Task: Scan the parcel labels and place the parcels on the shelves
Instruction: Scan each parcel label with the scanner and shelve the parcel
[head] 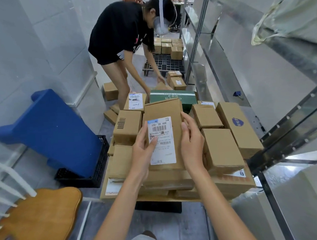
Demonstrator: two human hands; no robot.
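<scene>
Both my left hand [143, 147] and right hand [191, 142] hold one labelled parcel [164, 136] mid-frame; stack [220, 148] below unshelved, shelves [261, 90] at right look bare.

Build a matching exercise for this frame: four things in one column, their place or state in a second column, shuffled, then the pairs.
Things:
1. brown cardboard parcel with white label
2. dark green printed box
3. blue plastic pallet
4. tan wooden chair seat

Places or states:
A. leaning against the left wall, in a black crate
B. lower left corner of the view
C. held between left hand and right hand
D. at the far end of the parcel pile

Pairs: 1-C, 2-D, 3-A, 4-B
</scene>
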